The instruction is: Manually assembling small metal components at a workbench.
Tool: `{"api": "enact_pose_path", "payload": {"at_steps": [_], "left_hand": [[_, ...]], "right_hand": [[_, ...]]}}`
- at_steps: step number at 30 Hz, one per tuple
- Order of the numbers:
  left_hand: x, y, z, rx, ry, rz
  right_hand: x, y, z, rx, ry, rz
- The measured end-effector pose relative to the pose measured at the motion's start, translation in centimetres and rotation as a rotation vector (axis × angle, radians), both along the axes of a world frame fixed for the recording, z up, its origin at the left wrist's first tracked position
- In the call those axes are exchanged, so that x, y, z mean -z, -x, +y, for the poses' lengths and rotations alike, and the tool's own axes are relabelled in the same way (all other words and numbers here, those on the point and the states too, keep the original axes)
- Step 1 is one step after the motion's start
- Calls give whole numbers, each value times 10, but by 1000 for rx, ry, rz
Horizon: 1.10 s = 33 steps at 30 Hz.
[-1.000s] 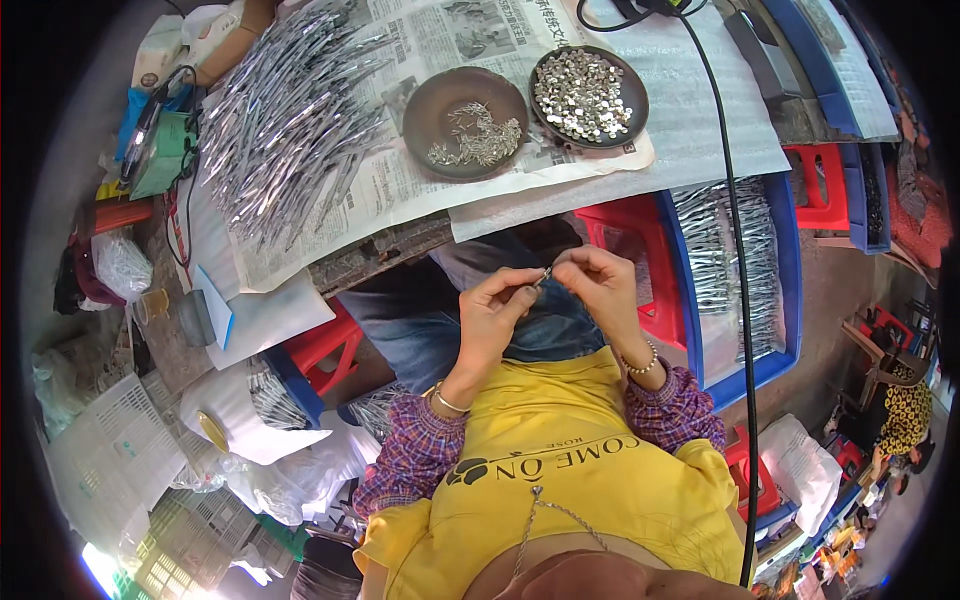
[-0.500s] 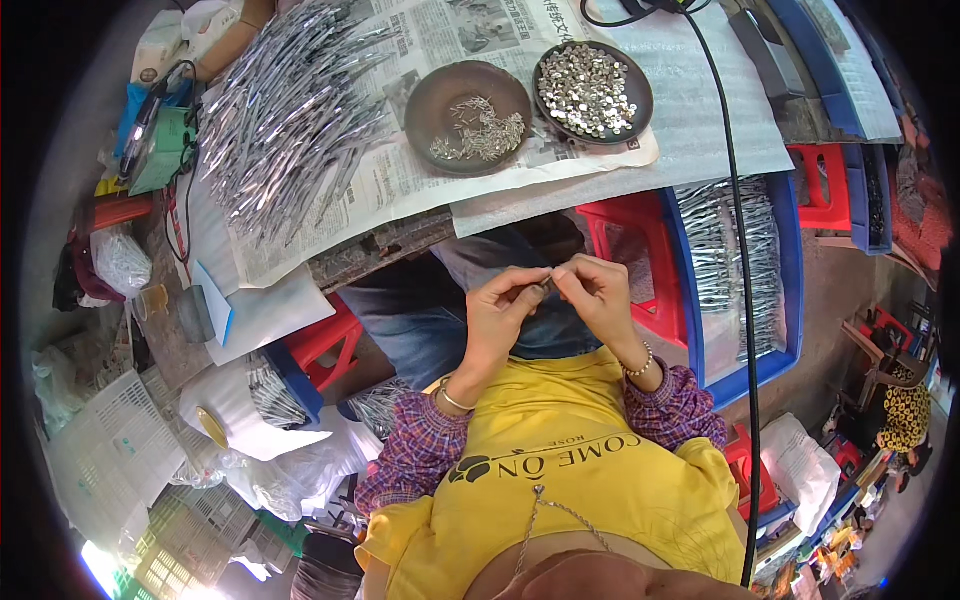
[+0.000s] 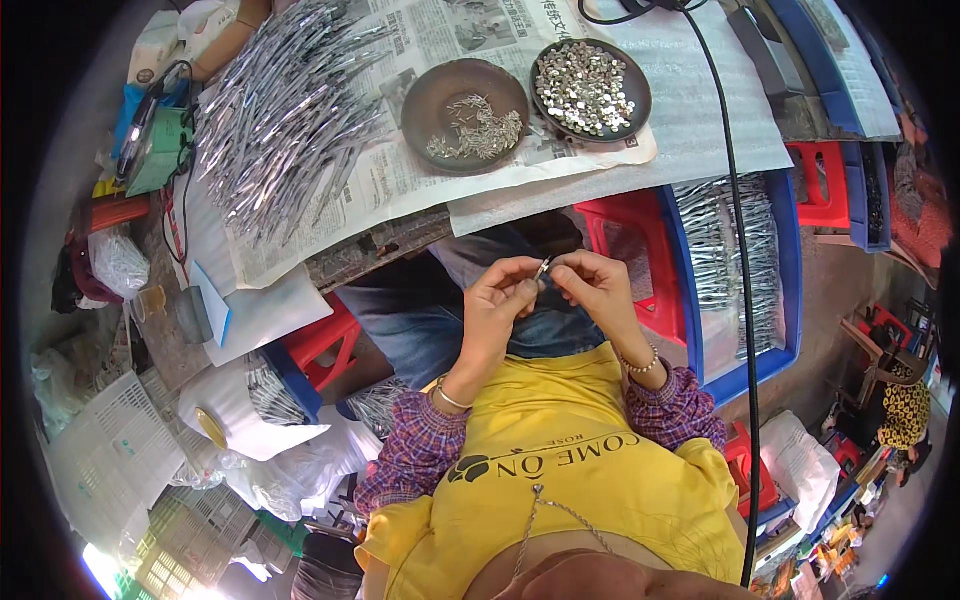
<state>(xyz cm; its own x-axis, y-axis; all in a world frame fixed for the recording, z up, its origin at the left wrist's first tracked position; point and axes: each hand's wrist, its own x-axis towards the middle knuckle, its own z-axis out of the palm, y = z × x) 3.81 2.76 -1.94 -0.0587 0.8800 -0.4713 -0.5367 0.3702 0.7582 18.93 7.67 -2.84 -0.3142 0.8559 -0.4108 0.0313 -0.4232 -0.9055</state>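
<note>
Above my lap, just off the table's front edge, my left hand [image 3: 503, 299] pinches a small shiny metal piece [image 3: 543, 268] between thumb and fingers. Its exact kind is too small to tell. Close against it on the right, my right hand [image 3: 594, 285] is closed in a pinch; what its fingertips hold, if anything, is hidden. Beyond the hands, a dark round dish [image 3: 418, 110] holds small thin metal pins [image 3: 484, 135]. Beside it, a second dark dish [image 3: 642, 108] is heaped with small round silvery discs [image 3: 585, 88].
Many long thin metal pieces [image 3: 290, 120] lie on newspaper [image 3: 415, 40] at the table's left. A blue tray [image 3: 790, 290] of similar metal pieces stands at right, next to a red stool [image 3: 655, 280]. A black cable [image 3: 738, 230] hangs down across the right side.
My hands have shifted slightly, with the fingertips now a little farther apart. The shiny metal piece shows more clearly, standing up from my left fingertips.
</note>
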Motion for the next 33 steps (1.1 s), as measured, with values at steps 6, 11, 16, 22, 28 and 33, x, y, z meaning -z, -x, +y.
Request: {"api": "enact_pose_path", "payload": {"at_steps": [6, 11, 16, 22, 28, 33], "left_hand": [[2, -1, -1, 14, -19, 23], [0, -2, -2, 30, -46, 119], [0, -5, -5, 78, -132, 254], [-1, -5, -3, 95, -116, 199], [-5, 6, -6, 39, -65, 201], [-24, 46, -10, -52, -250, 558]], "right_hand": [[-6, 3, 0, -30, -267, -107], [-11, 6, -1, -20, -445, -185], [-16, 3, 2, -73, -506, -236], [-7, -1, 2, -96, -146, -62], [-8, 6, 0, -69, -31, -28], [-11, -2, 0, -78, 18, -22]]}}
